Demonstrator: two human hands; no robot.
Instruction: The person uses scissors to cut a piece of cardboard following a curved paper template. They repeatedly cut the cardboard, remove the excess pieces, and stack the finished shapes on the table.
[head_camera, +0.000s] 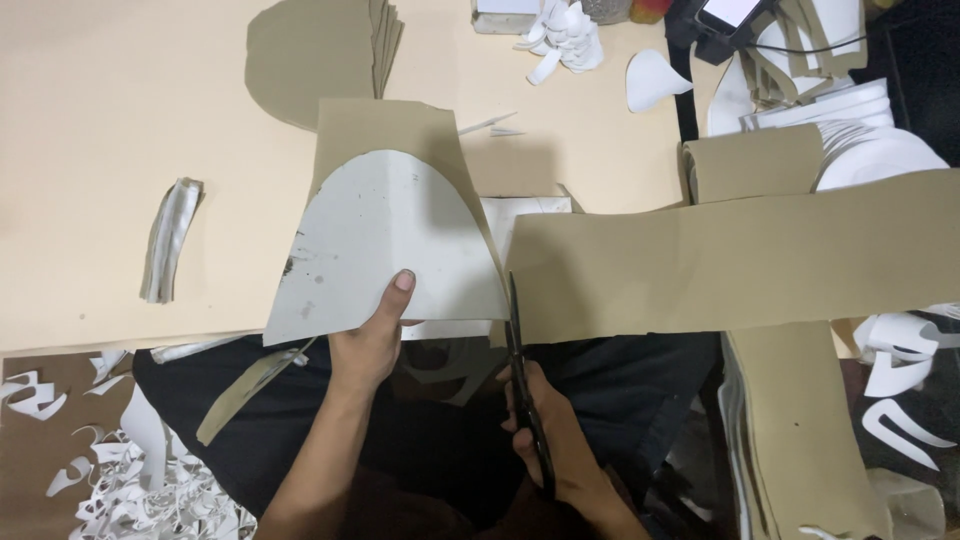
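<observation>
My left hand (372, 335) pinches a grey dome-shaped template (395, 240) against a sheet of tan material (385, 125), thumb on top near its lower edge. My right hand (545, 430) grips black scissors (517, 335), blades pointing away from me, at the right edge of the template. The blades sit where the tan sheet meets a long tan strip (740, 260) that runs off to the right.
A stack of cut tan dome pieces (315, 55) lies at the back of the beige table (100, 120). White offcuts (565, 35) lie at the back. A folded grey strip (170, 240) rests left. White scraps (130, 480) litter the floor.
</observation>
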